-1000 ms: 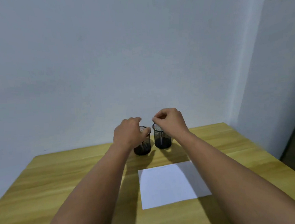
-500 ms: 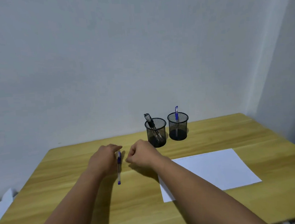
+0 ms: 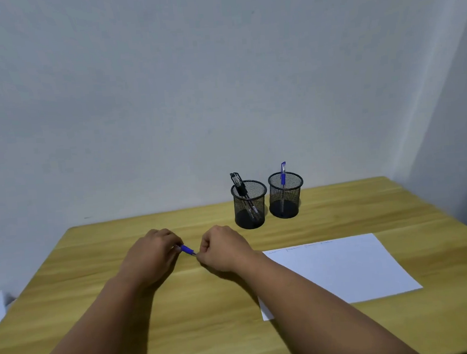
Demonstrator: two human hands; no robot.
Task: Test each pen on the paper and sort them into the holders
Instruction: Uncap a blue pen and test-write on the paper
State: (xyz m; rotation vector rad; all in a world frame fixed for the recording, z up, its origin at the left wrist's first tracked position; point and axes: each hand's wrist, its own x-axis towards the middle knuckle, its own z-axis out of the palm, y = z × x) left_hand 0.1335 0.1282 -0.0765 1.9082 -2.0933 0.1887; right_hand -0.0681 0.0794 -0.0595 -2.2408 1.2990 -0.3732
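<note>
Both hands meet over the near-left part of the desk (image 3: pixel 103 312), well left of the paper (image 3: pixel 343 271). The left hand (image 3: pixel 152 257) curls round the barrel of a blue pen (image 3: pixel 187 249), most of it hidden in the fist; the right hand (image 3: pixel 224 247) pinches the end that pokes out toward it, probably the cap or tip. The step looks like uncapping before a test stroke. It would go best with a straight pull along the pen's axis, the left grip firm near the joint so the barrel does not twist. The stroke then belongs on a bare part of the paper, below the faint marks along its far edge. At the far side stand the left holder (image 3: pixel 250 211) with black pens (image 3: pixel 240 187) and the right holder (image 3: pixel 286 200) with one blue pen (image 3: pixel 282 174).
</note>
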